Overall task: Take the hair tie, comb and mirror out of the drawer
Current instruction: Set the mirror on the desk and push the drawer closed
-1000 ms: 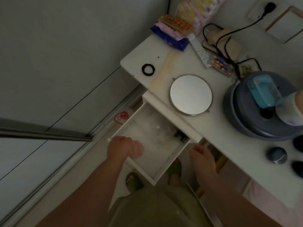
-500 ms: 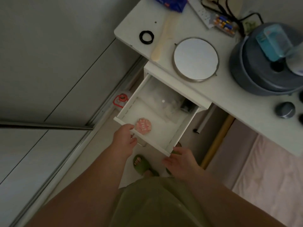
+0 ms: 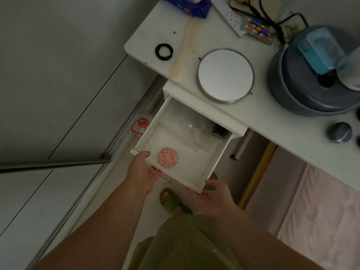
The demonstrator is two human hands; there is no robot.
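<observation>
The white drawer stands pulled out under the desk. My left hand grips its front edge at the left corner. My right hand holds the front edge at the right corner from below. On the desk top lie a black hair tie, a cream comb and a round metal-framed mirror. A small round pink item lies inside the drawer near the front, with a clear plastic bag further back.
The white desk also carries a grey round appliance with a blue box on it, a power strip, batteries and blue packets. A pink cloth lies at the right. My green slipper is below the drawer.
My left hand came out of the drawer, leaving the pink item inside, and took the front edge. My right hand moved to the drawer's right front corner. The view shifted downward.
</observation>
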